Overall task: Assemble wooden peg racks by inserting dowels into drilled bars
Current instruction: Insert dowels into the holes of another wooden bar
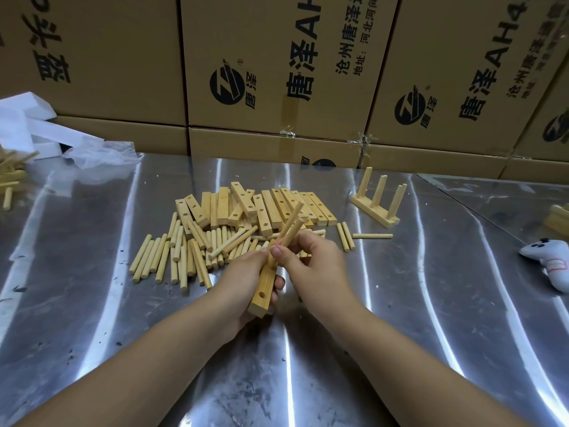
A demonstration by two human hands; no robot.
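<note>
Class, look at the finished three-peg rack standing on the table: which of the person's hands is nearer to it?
Right. The right hand is below-left of the finished rack; the left hand is farther left.

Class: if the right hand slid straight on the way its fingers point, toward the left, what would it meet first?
Probably the left hand, gripping the drilled bar beside the right hand; depth is unclear.

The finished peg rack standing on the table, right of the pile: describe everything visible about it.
The finished peg rack is pale, unfinished-looking wood: a flat rectangular bar lying on the steel table with three round dowels standing up from it in a row, all leaning slightly right in this wide-angle view. It sits angled, apart from the pile of bars, beyond a loose dowel. Neither hand touches it; only the table does.
</note>
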